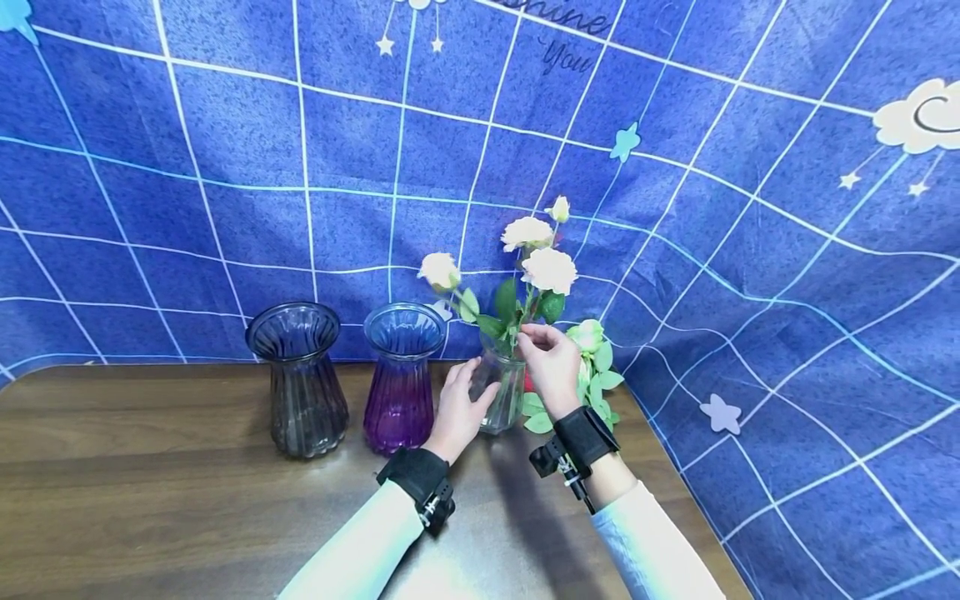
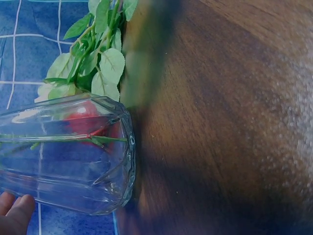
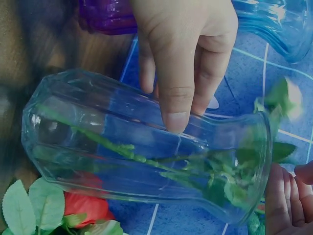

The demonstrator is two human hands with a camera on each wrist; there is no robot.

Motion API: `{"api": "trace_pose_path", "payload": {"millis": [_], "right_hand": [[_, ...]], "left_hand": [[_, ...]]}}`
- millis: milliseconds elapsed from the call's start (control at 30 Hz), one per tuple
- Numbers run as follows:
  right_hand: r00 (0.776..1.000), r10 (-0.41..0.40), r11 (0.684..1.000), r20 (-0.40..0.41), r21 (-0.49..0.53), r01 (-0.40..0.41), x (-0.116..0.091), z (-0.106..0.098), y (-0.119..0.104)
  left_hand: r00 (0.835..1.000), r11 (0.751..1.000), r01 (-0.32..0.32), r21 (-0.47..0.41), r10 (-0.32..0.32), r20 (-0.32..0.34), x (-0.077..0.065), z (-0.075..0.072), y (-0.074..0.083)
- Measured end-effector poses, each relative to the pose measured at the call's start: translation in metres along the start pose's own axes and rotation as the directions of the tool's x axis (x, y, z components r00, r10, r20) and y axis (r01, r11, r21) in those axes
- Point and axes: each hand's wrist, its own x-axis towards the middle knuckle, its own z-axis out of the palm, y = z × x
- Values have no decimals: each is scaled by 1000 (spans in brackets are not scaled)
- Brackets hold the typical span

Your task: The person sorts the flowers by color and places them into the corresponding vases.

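A clear glass vase point(image 1: 504, 400) stands upright on the table, holding stems with white flowers point(image 1: 550, 271) and green leaves. My left hand point(image 1: 459, 410) holds the vase from its left side, thumb against the glass in the right wrist view. Just over the rim, my right hand point(image 1: 553, 367) pinches a flower stem between thumb and fingers; the exact contact is partly hidden. Through the glass, a green stem point(image 3: 110, 144) reaches down toward the vase's base.
Left of the clear vase stand a purple-and-blue glass vase point(image 1: 400, 400) and a dark grey glass vase point(image 1: 306, 400). More flowers with green leaves point(image 1: 596, 387) and a red flower point(image 3: 88, 203) lie at the right. A blue curtain point(image 1: 225, 125) hangs behind the wooden table point(image 1: 150, 500).
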Motion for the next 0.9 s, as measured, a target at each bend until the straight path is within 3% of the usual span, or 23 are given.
{"api": "trace_pose_path", "payload": {"millis": [533,667,900], "right_hand": [[997,40,990,-65,140,-30,-17,-34,21],[996,69,990,-59,128,-61,-24,-45,19],[992,105,988,-76,125,-95,-27,-56,39]], "left_hand": [[1000,1000,3,5,-3,-4,-1,-4,3],[1000,1000,0,14,0,-3,-1,-4,2],[1000,999,-25,43,25,-5,-5,-5,2]]}}
